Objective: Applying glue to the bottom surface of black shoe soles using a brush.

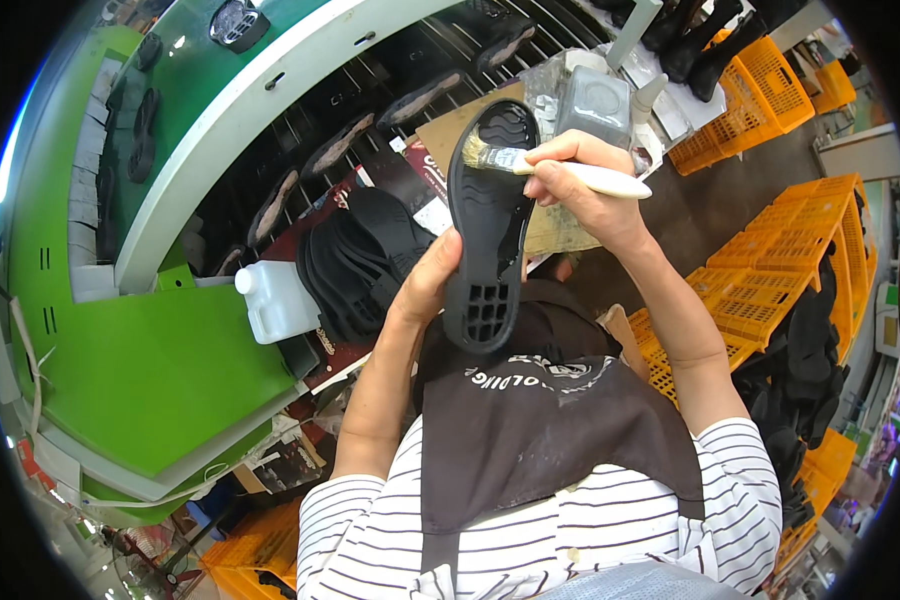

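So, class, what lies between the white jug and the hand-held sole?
The head view shows a bunch of black soles beside the white jug, then the left hand, which grips the hand-held sole.

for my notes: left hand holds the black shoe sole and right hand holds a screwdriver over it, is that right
Not quite: in the head view the right hand holds a white-handled paintbrush, not a screwdriver, over the black shoe sole, which the left hand holds.
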Tool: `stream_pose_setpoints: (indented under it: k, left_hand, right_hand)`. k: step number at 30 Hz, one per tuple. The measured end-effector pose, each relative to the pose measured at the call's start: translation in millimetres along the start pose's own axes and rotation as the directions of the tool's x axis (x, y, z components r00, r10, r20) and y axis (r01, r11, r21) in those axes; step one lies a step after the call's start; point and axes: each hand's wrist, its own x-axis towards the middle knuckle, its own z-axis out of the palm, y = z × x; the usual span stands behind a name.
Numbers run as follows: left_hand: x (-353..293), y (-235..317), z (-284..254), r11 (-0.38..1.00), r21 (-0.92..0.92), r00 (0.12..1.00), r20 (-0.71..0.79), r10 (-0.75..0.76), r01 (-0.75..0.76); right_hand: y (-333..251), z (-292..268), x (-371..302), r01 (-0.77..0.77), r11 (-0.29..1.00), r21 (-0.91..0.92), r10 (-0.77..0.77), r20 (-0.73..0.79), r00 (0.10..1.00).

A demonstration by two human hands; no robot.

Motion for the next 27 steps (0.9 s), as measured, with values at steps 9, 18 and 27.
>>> stream_pose_setpoints:
  k: [9, 18, 27]
  left_hand:
    - [0.9, -3.0, -8.9, 0.967, -0.253, 0.962, -0.253, -0.102, 0.036]
    - [11.9, 9.4, -20.1, 0.896, -0.431, 0.99, -0.134, 0.049, -0.103]
    - [16.8, 12.7, -30.6, 0.794, -0.604, 0.998, -0.045, 0.052, -0.068]
  right_hand:
    - [-6.7, 21.4, -14.0, -0.01, 0.999, 0.051, 0.004, 0.131, 0.991]
    - [-3.2, 37.9, -25.6, -0.005, 1.0, 0.028, 0.001, 0.148, 0.989]
    - [-12.1, 44.9, -23.6, 0.032, 0.999, 0.007, -0.033, 0.232, 0.972]
